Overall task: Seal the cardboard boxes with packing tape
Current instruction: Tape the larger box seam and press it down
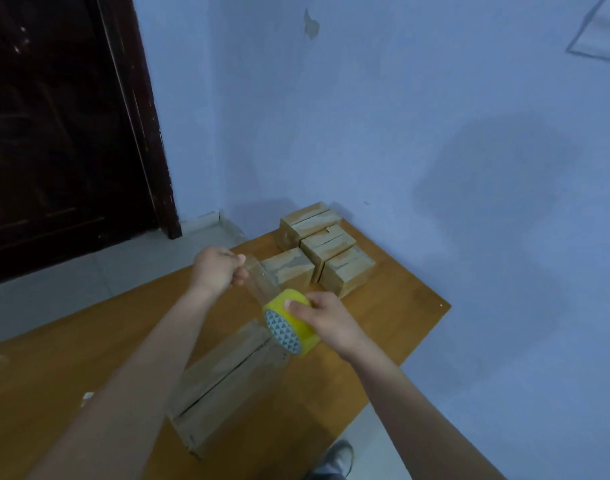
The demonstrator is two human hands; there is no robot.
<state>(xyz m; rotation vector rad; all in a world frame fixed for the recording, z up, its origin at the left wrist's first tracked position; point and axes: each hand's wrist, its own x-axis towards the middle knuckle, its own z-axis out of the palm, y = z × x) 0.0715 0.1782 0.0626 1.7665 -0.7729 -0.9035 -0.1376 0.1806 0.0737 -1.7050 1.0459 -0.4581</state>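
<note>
**Five boxes, one tape roll: stock and handling notes**

Five cardboard boxes stand on the wooden bench (383,327). We count one long flat box (224,382) near us, its two top flaps meeting along a dark centre seam, and four small boxes (326,252) clustered touching one another at the far end by the blue wall.

Item: tape roll (291,322). Yellow-tinted clear packing tape on a card core printed with grey triangles. Our right hand (326,322) grips it from the side, thumb lying across the outer winding, fingers curled round the far face. The roll hangs just above the far end of the long box.

Item: tape strip (258,277). A clear, glossy length runs from the roll up and leftward to our left hand (218,270), which pinches its free end between thumb and curled fingers. The strip looks taut and is in the air, not yet on any box.

Handling, as we judge it: the roll is light and stiff, best held by its rim or through the core. The strip is thin, limp and sticky on one face; slack would let it fold on itself, so we keep it tensioned and hold only the very end.

Boxes: matte brown card, square-edged, probably light. The small ones show pale streaks across their tops; whether that is tape we cannot tell.
</note>
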